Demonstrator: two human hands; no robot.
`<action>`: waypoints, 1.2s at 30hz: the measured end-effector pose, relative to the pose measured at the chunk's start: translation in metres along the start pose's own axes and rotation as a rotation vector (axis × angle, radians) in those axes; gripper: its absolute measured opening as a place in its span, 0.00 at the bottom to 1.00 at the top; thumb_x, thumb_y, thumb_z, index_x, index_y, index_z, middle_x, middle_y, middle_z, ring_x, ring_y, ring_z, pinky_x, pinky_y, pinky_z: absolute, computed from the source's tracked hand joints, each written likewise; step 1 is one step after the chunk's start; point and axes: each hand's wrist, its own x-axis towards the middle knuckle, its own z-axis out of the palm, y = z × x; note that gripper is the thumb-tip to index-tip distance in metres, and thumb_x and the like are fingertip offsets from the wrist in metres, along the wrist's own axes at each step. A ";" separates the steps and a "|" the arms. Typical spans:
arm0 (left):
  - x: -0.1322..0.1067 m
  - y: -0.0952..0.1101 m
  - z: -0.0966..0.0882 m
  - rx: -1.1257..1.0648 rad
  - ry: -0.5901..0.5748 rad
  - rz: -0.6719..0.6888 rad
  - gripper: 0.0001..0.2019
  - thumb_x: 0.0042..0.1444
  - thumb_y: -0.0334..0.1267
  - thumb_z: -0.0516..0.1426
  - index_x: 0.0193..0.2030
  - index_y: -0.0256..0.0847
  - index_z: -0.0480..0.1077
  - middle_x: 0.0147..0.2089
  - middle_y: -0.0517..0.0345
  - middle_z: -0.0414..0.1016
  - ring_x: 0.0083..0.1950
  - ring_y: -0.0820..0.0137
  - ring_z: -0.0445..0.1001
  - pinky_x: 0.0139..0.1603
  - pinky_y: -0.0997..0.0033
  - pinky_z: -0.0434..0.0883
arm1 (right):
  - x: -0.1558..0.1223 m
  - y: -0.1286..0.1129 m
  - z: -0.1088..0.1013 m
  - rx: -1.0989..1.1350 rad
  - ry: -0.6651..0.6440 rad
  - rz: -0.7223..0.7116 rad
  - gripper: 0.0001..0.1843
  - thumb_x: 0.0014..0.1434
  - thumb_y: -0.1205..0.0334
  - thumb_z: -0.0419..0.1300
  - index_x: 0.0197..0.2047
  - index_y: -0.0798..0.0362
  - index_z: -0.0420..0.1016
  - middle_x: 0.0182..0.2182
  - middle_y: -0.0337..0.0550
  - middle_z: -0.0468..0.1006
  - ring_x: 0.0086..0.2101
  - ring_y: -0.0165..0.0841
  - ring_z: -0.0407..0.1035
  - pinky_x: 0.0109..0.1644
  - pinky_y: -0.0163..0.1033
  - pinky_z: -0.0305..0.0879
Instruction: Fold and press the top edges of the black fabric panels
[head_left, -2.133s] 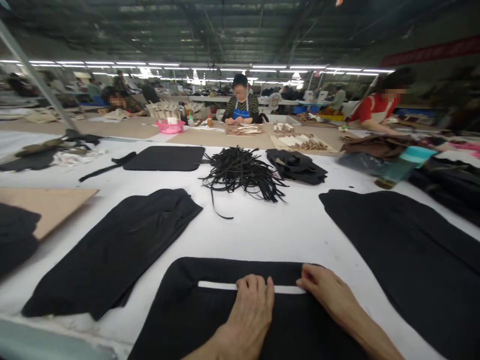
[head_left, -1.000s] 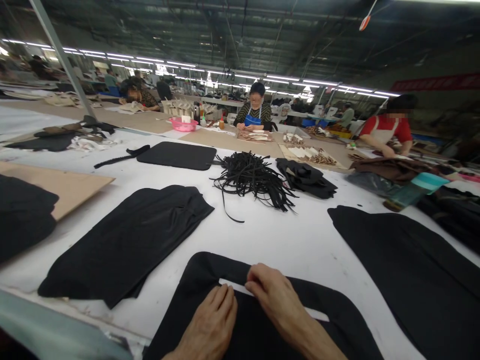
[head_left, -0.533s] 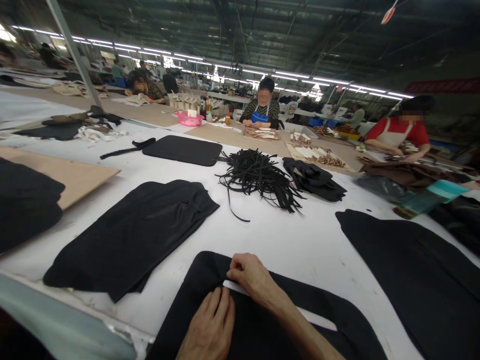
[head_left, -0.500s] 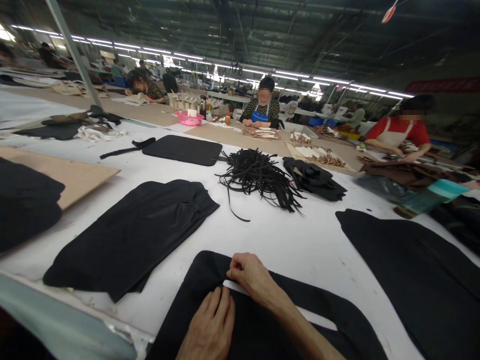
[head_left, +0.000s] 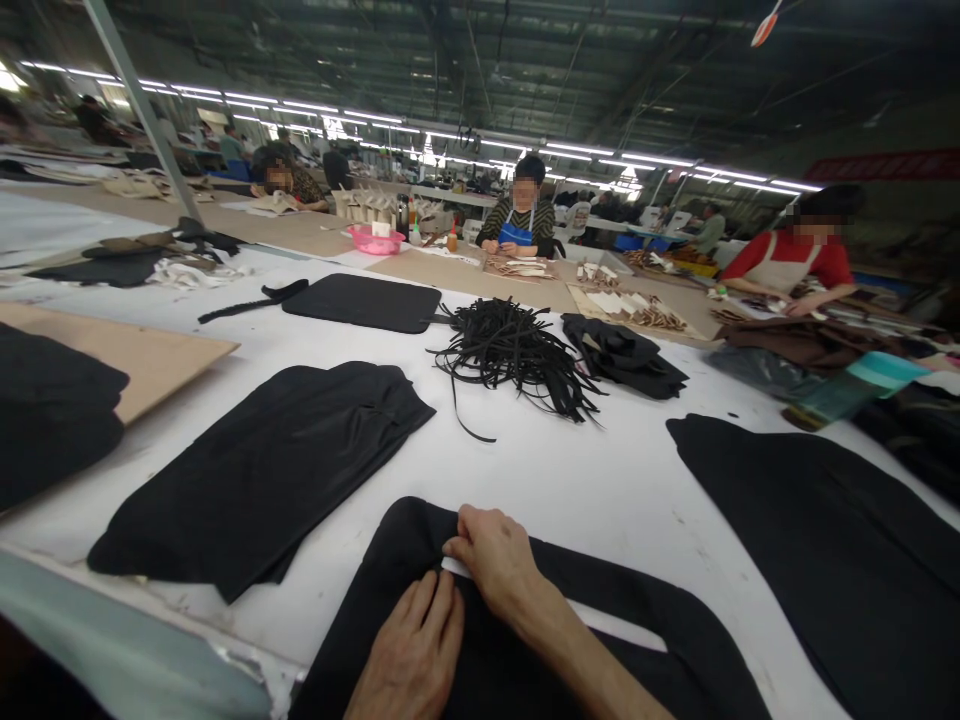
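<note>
In front of me lies a black fabric piece (head_left: 630, 585) with rounded corners. A long narrow white band (head_left: 619, 628) runs across it, either a slot showing the white table or a strip; I cannot tell which. My left hand (head_left: 415, 640) rests on the black piece, fingers stretched flat, their tips just below the band's left end. Just above that end, my right hand (head_left: 499, 560) has thumb and fingers curled together in a pinch at the black fabric's edge. The right forearm crosses over the band and hides its middle.
A stack of black pieces (head_left: 262, 470) lies to the left, another black piece (head_left: 825, 540) to the right. Beyond are a heap of black strips (head_left: 517, 350), a flat black panel (head_left: 364, 302) and a teal-lidded bottle (head_left: 851, 390). Co-workers sit across the table.
My right hand has shifted slightly left along the band's end, its thumb tip now covering the edge there. The left hand stays almost in place, and the view has moved a little.
</note>
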 end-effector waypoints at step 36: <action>0.042 -0.021 -0.021 -0.227 0.118 0.382 0.37 0.57 0.57 0.49 0.66 0.36 0.46 0.60 0.47 0.66 0.58 0.63 0.67 0.55 0.68 0.68 | -0.083 0.067 0.059 -0.056 0.208 -0.393 0.36 0.62 0.50 0.52 0.66 0.59 0.46 0.64 0.52 0.50 0.63 0.41 0.43 0.65 0.53 0.40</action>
